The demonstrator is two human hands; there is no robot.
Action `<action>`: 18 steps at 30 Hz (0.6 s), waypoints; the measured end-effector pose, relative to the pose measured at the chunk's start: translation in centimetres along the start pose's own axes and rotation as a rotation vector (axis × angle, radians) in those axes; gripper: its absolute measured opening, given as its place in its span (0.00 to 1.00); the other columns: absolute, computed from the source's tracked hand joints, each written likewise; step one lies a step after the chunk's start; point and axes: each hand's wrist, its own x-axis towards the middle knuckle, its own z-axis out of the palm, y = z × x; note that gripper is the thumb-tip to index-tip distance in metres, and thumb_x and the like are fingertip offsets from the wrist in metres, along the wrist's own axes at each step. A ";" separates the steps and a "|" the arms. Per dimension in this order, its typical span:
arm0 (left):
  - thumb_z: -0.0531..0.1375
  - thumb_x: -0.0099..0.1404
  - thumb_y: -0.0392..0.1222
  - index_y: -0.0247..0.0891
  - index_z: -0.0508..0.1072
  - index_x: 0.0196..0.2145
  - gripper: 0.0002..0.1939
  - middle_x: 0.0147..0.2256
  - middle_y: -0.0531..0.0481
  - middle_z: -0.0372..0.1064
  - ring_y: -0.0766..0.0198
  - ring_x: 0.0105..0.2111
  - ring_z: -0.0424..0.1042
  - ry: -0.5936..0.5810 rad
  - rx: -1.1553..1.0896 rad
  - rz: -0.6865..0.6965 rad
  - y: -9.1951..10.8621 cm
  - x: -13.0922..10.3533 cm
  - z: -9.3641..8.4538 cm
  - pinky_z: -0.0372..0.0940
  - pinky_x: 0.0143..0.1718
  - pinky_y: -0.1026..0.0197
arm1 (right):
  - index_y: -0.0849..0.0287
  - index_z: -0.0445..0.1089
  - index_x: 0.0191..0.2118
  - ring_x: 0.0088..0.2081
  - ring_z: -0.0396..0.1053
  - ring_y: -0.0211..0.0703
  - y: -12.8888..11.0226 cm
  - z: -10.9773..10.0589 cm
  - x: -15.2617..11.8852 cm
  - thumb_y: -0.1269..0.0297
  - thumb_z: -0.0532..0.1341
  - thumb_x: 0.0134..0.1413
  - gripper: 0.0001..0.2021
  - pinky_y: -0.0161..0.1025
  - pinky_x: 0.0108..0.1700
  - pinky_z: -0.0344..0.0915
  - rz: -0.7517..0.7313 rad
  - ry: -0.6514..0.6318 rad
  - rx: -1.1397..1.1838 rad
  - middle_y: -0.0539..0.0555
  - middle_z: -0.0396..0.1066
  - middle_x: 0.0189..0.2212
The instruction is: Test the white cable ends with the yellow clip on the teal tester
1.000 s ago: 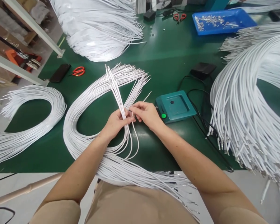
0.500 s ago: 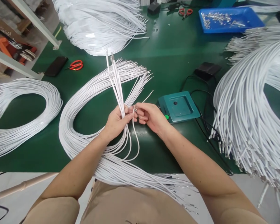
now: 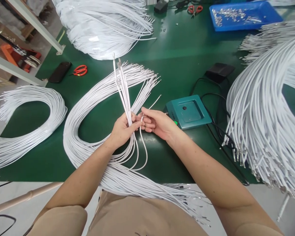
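Slim white metal-tipped wires (image 3: pixel 126 103), centre of the frame above a glossy green worktop (image 3: pixel 164 160), are clasped in the left hand (image 3: pixel 123 130), the grip of the right hand (image 3: pixel 159 124) being indeterminable; light, springy, slightly slippery handling is judged likely, hold best taken below the tips.

Two hands (image 3: pixel 123 131) (image 3: pixel 161 126). At least four white wire bundles (image 3: pixel 72 131): beneath the hands, left, right and beyond. Two red-handled snips (image 3: pixel 80 69), beyond-left and far beyond. One teal device (image 3: pixel 175 113), right. One blue tray (image 3: pixel 236 26), far right. One black phone (image 3: pixel 60 72), left.
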 end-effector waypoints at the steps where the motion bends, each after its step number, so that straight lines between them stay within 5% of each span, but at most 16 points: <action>1: 0.66 0.56 0.43 0.38 0.60 0.28 0.16 0.28 0.56 0.63 0.70 0.27 0.67 0.006 0.009 0.004 -0.1 0.0 -0.1 0.66 0.33 0.63 | 0.64 0.71 0.30 0.18 0.42 0.27 0.0 0.0 0.0 0.54 0.66 0.50 0.15 0.28 0.20 0.51 0.007 -0.008 0.015 0.40 0.48 0.16; 8: 0.66 0.58 0.41 0.38 0.59 0.30 0.15 0.29 0.56 0.67 0.70 0.29 0.71 -0.009 -0.047 0.016 -0.3 0.0 -0.3 0.67 0.35 0.65 | 0.62 0.66 0.25 0.19 0.49 0.28 -0.2 0.1 -0.3 0.60 0.65 0.50 0.12 0.30 0.22 0.54 -0.009 -0.005 0.003 0.43 0.53 0.18; 18: 0.64 0.61 0.39 0.38 0.60 0.31 0.13 0.31 0.53 0.72 0.68 0.30 0.74 -0.049 -0.092 0.023 0.2 0.1 0.0 0.67 0.36 0.64 | 0.61 0.65 0.22 0.18 0.53 0.28 -0.2 0.2 -0.3 0.52 0.68 0.47 0.18 0.31 0.22 0.56 -0.140 0.104 -0.161 0.44 0.58 0.17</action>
